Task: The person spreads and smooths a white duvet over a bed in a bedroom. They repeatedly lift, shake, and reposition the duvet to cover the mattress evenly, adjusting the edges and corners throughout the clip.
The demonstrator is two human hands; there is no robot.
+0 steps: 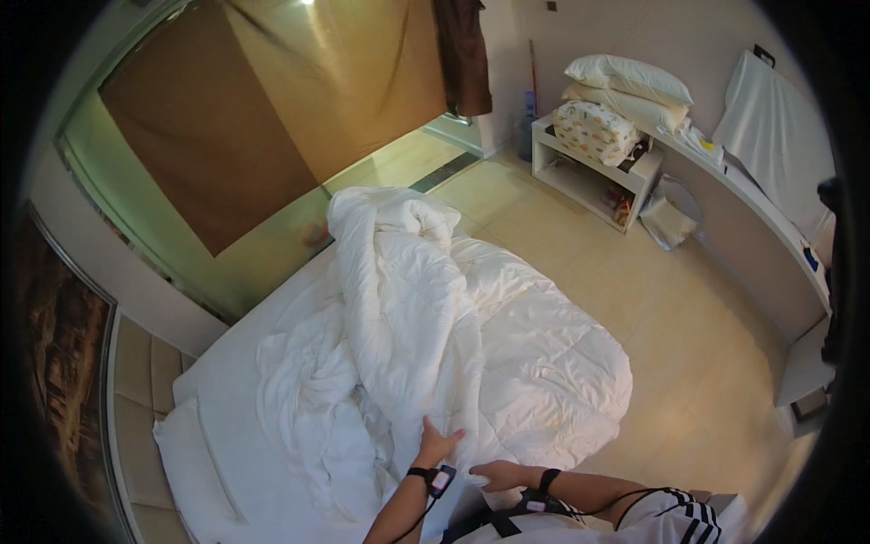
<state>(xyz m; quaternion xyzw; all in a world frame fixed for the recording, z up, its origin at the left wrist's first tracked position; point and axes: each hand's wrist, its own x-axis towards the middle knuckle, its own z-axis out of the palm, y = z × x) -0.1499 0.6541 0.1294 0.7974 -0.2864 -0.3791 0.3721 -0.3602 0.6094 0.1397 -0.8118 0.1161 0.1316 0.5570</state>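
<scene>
A thick white quilted duvet (414,299) lies bunched across the bed, with a long folded ridge running away from me. My left hand (438,447) rests against its near part, thumb and forefinger spread; the other fingers are hard to see. Just to the right, my right hand (499,474) pinches the duvet's near edge, and a small bit of white fabric shows at its fingertips. Under the duvet is a white bed sheet (231,435), wrinkled towards the middle. A white pillow (187,469) lies at the left end of the bed.
A padded headboard (143,408) borders the bed at left. Brown curtains (285,102) hang over glass beyond it. Tiled floor (612,285) runs along the right, towards a low white cabinet (584,183) bearing stacked pillows (629,85). A blue water bottle (525,132) stands beside the cabinet.
</scene>
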